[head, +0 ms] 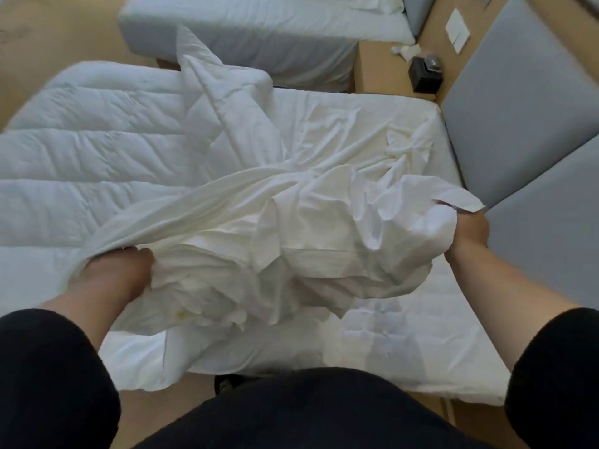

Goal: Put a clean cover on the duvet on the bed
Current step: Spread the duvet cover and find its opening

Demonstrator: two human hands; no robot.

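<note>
1. While I stand at the side of the bed [389, 345], my left hand [120, 270] grips a gathered edge of the white cover [291, 234], fingers curled into the cloth.
2. My right hand [466, 234] clutches the cover's other end, mostly hidden by fabric, so I cannot tell how its fingers lie.
3. Between my hands the cover hangs bunched and crumpled, its lower folds resting on the mattress.
4. Beyond my left hand the quilted duvet [97, 150] lies spread across the bed, one corner heaped up.
5. Past my right hand stand grey headboard panels [518, 108].
6. Farther out are a second bed [259, 34] and a small black box [424, 76] on a bedside stand [382, 69].
</note>
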